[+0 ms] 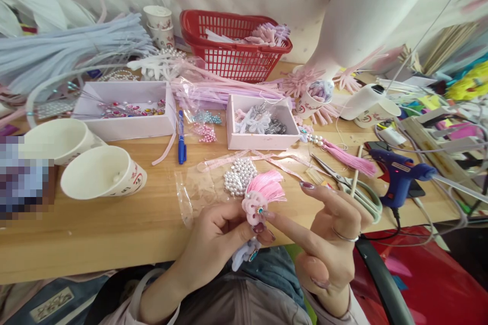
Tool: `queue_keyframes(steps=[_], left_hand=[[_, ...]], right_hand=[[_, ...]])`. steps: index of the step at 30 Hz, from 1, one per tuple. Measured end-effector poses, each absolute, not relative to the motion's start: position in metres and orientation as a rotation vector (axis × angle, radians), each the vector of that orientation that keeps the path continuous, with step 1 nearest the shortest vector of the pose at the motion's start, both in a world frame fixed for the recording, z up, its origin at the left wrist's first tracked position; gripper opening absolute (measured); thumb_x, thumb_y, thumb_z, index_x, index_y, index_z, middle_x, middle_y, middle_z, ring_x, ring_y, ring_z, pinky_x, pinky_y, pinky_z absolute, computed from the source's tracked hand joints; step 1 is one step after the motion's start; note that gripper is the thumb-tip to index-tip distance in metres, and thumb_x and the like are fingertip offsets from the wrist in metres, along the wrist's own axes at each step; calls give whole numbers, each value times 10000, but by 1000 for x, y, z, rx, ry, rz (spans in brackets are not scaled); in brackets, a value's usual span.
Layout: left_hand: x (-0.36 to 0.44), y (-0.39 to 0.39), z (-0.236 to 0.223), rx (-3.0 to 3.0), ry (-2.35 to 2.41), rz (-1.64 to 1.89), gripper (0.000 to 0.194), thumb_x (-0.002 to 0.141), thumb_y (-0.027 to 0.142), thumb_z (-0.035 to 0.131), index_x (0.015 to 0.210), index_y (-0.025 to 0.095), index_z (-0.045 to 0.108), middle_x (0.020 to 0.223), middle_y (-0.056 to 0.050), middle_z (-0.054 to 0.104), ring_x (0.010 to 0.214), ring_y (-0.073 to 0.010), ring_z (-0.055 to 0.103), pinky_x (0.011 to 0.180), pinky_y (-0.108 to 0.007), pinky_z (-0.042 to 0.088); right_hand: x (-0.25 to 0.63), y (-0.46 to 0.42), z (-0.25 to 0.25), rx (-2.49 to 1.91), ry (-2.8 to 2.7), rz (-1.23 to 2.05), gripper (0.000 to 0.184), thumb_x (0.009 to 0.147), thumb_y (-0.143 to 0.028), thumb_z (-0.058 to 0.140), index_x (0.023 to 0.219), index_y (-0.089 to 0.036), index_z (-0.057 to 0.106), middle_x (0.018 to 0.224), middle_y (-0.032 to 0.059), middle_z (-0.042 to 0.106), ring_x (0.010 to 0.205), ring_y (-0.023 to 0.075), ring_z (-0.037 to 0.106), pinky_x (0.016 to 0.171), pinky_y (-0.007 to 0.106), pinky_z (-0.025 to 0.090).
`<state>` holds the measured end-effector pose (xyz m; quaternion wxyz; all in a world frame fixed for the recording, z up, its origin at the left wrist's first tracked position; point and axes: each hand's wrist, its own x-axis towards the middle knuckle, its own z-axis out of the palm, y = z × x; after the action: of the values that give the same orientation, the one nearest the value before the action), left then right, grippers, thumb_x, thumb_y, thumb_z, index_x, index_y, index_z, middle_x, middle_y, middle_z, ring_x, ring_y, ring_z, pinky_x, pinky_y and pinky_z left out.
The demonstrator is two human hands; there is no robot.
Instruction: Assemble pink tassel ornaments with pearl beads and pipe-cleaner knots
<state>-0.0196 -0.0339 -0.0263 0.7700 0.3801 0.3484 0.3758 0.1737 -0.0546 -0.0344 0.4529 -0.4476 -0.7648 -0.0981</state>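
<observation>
Between the thumb and fingers of my left hand (213,236) is a pink flower ornament (253,205) with a teal gem at its centre. A pink tassel (269,187) spreads out beyond it. Below the fingers hangs a pale blue flower (242,254) with another teal gem; whether it joins the pink one is hidden. My right hand (331,238) points its index fingertip onto the pink flower's gem, its other fingers apart and holding nothing. White pearl beads (240,176) lie in a heap just behind the tassel.
Two paper cups (102,172) stand at the left. Behind are a box of gem pieces (125,111), a blue marker (182,137), a box of flowers (263,122) and a red basket (236,45). Scissors (354,188) and a blue glue gun (400,172) lie right.
</observation>
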Motion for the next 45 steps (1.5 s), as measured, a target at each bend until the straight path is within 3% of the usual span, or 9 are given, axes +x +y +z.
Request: queue_keyframes(steps=[6,13,26,38,45], left_hand=[[-19,-36,-27,837,749,813,154,813,379,852,826,227,864,717,-20,800,617,-107,663,626,-163,534],[-19,-35,-27,898,787,796,240,819,428,834,819,189,857,753,-64,813,688,-173,719,643,-219,561],[-20,-35,-28,865,742,816,153,823,369,845,828,217,859,709,-19,792,608,-105,649,643,-177,542],[-21,-37,-30,916,728,787,260,872,456,783,869,208,862,775,-37,815,732,-134,723,682,-172,541],[-20,-36,-30,927,713,798,198,859,420,805,898,235,865,739,-11,798,664,-99,674,679,-153,532]], right_hand=[[172,-61,-27,-1191,-1921,-221,549,1068,-584,238,1257,-465,740,1368,75,512,1131,324,417,1012,525,359],[171,-66,-21,-1196,-1913,-276,562,1059,-598,242,1151,-480,784,1277,91,564,1056,327,431,911,496,423],[166,-69,-11,-1286,-1981,-225,574,1073,-568,226,1094,-379,768,1386,85,461,1179,329,372,1026,529,308],[167,-68,-16,-1231,-1940,-353,591,1082,-563,227,1058,-399,795,1370,64,516,1115,294,454,964,471,357],[166,-65,-18,-1190,-1945,-311,577,1091,-528,274,1014,-365,822,1331,92,544,1156,294,417,985,473,351]])
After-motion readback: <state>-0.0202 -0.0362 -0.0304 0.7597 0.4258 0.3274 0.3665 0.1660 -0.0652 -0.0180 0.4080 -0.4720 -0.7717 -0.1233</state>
